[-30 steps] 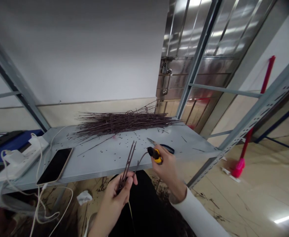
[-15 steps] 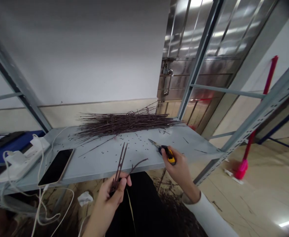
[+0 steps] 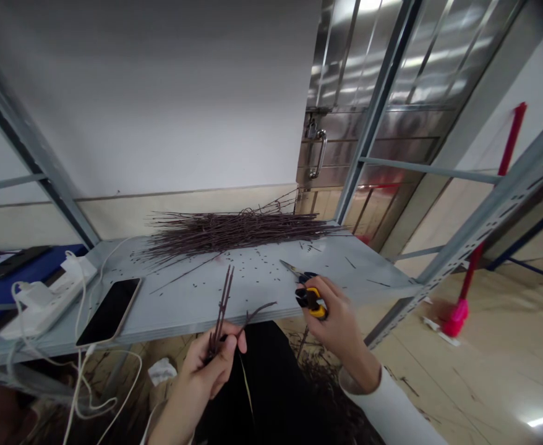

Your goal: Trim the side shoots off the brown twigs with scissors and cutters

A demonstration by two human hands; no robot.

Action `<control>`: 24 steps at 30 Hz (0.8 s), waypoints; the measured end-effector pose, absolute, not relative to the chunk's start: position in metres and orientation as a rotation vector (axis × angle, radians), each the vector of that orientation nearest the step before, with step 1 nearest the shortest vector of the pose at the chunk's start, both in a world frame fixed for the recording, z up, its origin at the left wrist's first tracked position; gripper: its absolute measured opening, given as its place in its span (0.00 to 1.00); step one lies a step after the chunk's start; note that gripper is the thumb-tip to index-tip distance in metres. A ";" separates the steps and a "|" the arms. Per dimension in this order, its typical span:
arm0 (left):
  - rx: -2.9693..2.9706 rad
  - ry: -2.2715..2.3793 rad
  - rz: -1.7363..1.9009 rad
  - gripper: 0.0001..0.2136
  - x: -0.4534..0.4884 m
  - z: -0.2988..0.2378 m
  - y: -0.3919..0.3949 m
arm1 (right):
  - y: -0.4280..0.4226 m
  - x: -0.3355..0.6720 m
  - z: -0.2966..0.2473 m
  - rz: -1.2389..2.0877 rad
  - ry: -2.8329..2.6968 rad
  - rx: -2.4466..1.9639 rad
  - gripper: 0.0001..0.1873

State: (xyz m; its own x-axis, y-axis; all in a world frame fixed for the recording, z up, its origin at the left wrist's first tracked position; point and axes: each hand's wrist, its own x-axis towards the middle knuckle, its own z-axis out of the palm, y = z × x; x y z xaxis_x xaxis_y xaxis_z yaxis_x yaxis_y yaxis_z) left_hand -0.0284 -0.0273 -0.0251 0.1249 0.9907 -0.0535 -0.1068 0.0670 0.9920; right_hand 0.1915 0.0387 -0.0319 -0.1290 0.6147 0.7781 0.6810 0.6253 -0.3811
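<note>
My left hand (image 3: 206, 368) is pinched shut around a small bunch of thin dark twigs (image 3: 222, 306) that stand up from the fingers, with one bent twig leaning right. My right hand (image 3: 334, 318) grips the yellow-and-black handles of a pair of scissors (image 3: 305, 287), whose blades point left over the front of the grey metal shelf (image 3: 262, 284). A big pile of long dark twigs (image 3: 234, 230) lies across the back of the shelf. Small cut bits are scattered over the shelf top.
A black phone (image 3: 109, 301) lies on the shelf at the left, beside a white power strip (image 3: 44, 296) with trailing white cables. Steel uprights frame the shelf. A metal door (image 3: 346, 111) stands behind. A pink-red pole (image 3: 480, 228) leans at right. Twig scraps litter the floor.
My right hand with the scissors has swung out to the right and settled by the shelf's front edge. The left hand's twig bunch has dropped slightly and shifted left.
</note>
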 end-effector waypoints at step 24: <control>0.895 0.703 0.915 0.18 -0.034 -0.015 -0.019 | 0.026 0.192 0.009 -0.521 -1.844 -0.938 0.06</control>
